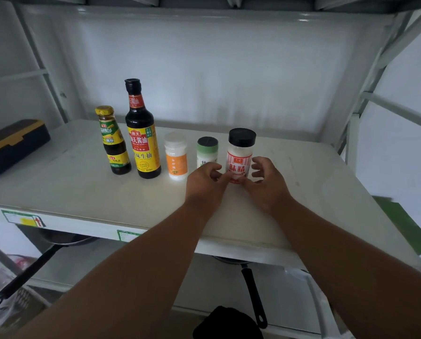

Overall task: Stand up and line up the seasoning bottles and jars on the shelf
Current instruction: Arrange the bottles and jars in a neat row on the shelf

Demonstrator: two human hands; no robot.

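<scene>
White shelf (82,192) is carrying five upright containers in a row: a small dark sauce bottle (114,143) with a yellow cap, a tall soy sauce bottle (142,135), a white orange-labelled jar (176,156), a green-banded jar (207,150) and a black-capped red-labelled jar (240,155) of white powder. The left hand (204,184) and right hand (268,184) are flanking that last jar's base, fingers (259,172) curled loosely open, thumbs touching its lower label, neither hand clasping it.

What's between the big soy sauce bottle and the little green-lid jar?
In the head view, one upright white jar with an orange label stands between the soy sauce bottle and green-lid jar.
</scene>
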